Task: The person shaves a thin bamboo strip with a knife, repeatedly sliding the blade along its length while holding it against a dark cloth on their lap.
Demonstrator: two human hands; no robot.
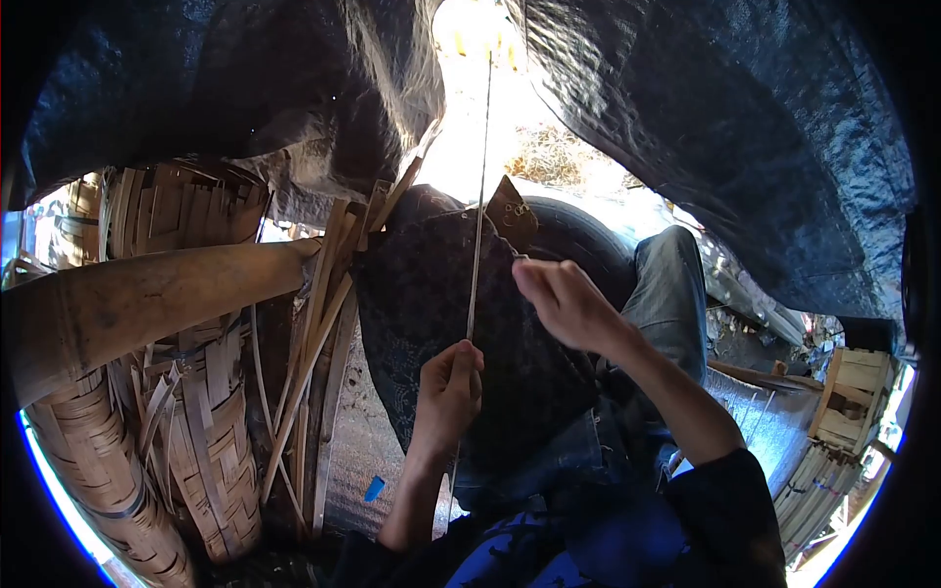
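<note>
A long thin bamboo strip [476,265] runs from the bright opening at the top down over dark cloth. My left hand [451,394] pinches this strip between thumb and fingers, and its tail continues below the wrist. To the right and a little higher, my right hand [570,306] is closed, its fingertips just right of the strip and apart from it. Whatever it grips is mostly hidden; only a small bit shows at the fingertips. Dark patterned cloth [421,284] covers my lap beneath both hands. Beyond the right hand stands a brown pointed piece [512,214].
At left, a thick bamboo pole [167,299] crosses in front of woven bamboo baskets [211,461] and upright slats [319,343]. Black tarpaulin [706,127] hangs overhead. A tire [588,235] lies ahead. Stacked bamboo pieces [814,500] sit at right. A blue scrap [374,488] is on the ground.
</note>
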